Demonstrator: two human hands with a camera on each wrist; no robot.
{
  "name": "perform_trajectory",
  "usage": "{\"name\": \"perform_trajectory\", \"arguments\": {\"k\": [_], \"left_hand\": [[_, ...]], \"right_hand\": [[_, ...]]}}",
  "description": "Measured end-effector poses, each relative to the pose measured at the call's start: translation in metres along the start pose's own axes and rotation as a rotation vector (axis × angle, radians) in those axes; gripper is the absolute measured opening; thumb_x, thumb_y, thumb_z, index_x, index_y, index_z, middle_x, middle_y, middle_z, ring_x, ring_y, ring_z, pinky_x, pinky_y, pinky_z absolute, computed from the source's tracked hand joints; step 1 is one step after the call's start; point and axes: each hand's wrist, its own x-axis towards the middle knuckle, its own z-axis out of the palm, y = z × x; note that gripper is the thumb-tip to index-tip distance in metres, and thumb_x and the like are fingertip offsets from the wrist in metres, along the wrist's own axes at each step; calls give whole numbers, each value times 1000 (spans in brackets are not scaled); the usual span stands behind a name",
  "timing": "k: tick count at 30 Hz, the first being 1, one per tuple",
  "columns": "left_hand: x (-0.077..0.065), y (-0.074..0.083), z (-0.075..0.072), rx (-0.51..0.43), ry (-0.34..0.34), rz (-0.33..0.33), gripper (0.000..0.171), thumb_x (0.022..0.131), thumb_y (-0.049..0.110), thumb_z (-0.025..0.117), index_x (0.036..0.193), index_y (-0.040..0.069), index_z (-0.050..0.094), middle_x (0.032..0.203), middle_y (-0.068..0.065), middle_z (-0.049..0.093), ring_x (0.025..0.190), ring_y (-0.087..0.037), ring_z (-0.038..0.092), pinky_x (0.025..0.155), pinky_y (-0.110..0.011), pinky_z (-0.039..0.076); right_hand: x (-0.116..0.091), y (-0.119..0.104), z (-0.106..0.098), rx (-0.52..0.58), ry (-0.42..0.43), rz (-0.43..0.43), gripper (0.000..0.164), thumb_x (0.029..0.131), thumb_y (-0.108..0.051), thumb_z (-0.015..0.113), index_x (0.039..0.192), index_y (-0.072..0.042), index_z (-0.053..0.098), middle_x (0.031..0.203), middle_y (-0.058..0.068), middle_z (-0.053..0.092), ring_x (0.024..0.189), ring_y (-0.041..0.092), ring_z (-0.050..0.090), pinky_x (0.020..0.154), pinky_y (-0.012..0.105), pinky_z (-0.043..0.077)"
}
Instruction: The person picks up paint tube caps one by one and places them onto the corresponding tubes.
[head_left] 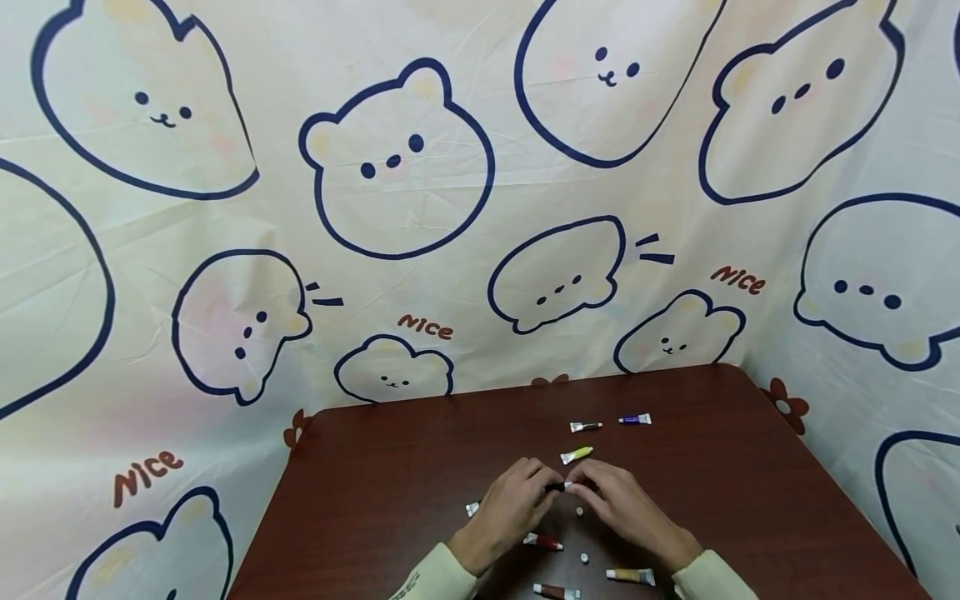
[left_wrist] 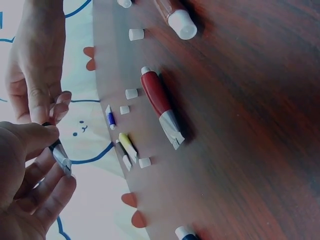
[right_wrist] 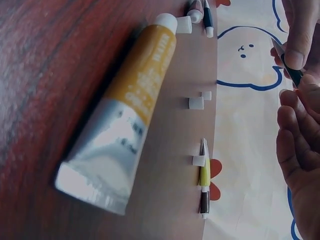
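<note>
We've got a small black-and-silver tube [left_wrist: 59, 151], pinched aloft, slanting, its flat silver end [left_wrist: 65, 165] towards five o'clock in left wrist view!

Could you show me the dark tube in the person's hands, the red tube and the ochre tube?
Dark tube [left_wrist: 60, 155]: left wrist view, on its silver part.
Red tube [left_wrist: 160, 103]: left wrist view, on its red body.
Ochre tube [right_wrist: 132, 96]: right wrist view, on its ochre part.
</note>
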Motion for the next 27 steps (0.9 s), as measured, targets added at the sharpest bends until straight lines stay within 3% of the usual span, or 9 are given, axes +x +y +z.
{"name": "perform_trajectory", "arguments": {"k": [14,21,27], "left_hand": [[-3,1,1,-8,-36,-36,15,100,23,82,114,21,76,108,11,72,94,-3,63,80,-15,52],[-4,-1,2,7,-9,-20,16,99,21,84,113,20,76,107,10,73,94,-4,63,80,-15,53],[-10,-4,4,30,26,-16,17,95,21,87,110,20,77,104,11,73,91,-4,63,78,-16,52]], "right_hand": [[0,0,1,22,-29,19,11,105,-20,75,106,-30,70,99,-18,69,80,-7,59,67,22,54],[0,1,0,29,-21,-8,7,104,-25,76,109,-25,71,95,-17,66,78,-7,58,65,21,55],[-1,2,-3,15,-24,31,6,105,-30,75,109,-27,72,96,-20,65,78,-7,58,66,21,54]]}}
